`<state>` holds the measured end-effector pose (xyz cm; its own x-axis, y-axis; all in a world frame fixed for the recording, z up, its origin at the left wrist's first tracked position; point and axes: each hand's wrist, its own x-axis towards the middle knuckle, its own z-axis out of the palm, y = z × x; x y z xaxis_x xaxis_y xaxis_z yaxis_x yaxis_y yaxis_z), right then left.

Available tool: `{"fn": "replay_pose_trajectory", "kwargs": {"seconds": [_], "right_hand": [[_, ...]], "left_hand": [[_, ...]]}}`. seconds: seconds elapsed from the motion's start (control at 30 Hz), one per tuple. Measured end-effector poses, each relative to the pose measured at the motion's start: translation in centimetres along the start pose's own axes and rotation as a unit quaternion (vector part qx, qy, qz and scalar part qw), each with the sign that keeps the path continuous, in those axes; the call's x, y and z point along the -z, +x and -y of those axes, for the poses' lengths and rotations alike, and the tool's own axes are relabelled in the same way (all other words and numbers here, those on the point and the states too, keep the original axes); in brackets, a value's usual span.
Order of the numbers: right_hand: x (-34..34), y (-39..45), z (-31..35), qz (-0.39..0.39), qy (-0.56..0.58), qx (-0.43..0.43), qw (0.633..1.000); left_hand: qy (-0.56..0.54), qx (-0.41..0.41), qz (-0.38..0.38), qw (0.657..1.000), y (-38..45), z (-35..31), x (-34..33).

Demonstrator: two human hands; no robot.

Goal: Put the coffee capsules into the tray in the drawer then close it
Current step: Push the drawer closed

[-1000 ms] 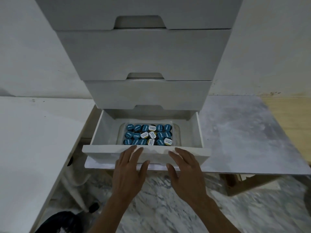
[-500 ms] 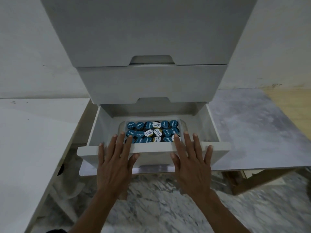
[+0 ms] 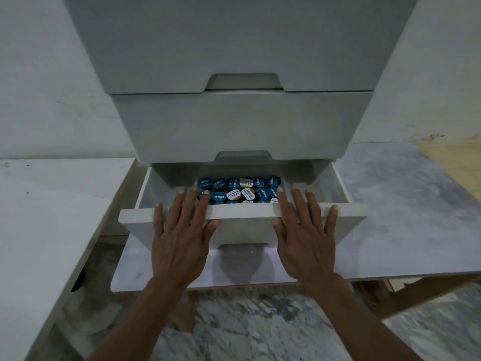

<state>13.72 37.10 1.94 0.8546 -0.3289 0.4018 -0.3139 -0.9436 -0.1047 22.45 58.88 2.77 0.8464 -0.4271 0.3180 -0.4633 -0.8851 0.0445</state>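
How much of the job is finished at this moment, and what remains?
Done: the coffee capsules sit in rows in the tray inside the bottom drawer. In hand: the left hand and right hand lie flat, fingers straight, against the drawer front. Left: the drawer is not yet closed; it stands out from the cabinet and needs pushing in.

The bottom white pull-out drawer [image 3: 243,216] of the tall white drawer cabinet [image 3: 234,121] stands open, with two shut drawers stacked above it. In it, toward the back, round foil-topped coffee capsules [image 3: 239,190] lie packed in rows in a clear plastic tray [image 3: 284,184]. The left hand [image 3: 179,238] and right hand [image 3: 303,238] lie flat side by side on the drawer's front panel, fingers reaching over its top edge; the cabinet stands on a grey marbled tabletop [image 3: 403,209] stretching to the right, with a white flat surface [image 3: 39,217] to the left.
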Motion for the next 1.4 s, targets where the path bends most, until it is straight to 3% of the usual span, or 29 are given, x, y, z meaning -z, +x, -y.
{"fn": "replay_pose_trajectory", "kwargs": {"seconds": [0.43, 0.73, 1.4], "right_hand": [[-3.6, 7.7, 0.1, -0.08, 0.039, -0.017, 0.996], [-5.6, 10.5, -0.1, -0.135, 0.002, -0.009, 0.991], [-10.8, 14.8, -0.1, -0.309, 0.032, 0.005, 0.95]], "left_hand": [[0.014, -0.004, -0.096, 0.995, 7.3, 0.7, -3.1], [-0.002, -0.01, -0.151, 0.988, 10.0, 0.8, -4.8], [0.025, 0.009, -0.316, 0.948, 14.5, 0.4, -10.0]]}}
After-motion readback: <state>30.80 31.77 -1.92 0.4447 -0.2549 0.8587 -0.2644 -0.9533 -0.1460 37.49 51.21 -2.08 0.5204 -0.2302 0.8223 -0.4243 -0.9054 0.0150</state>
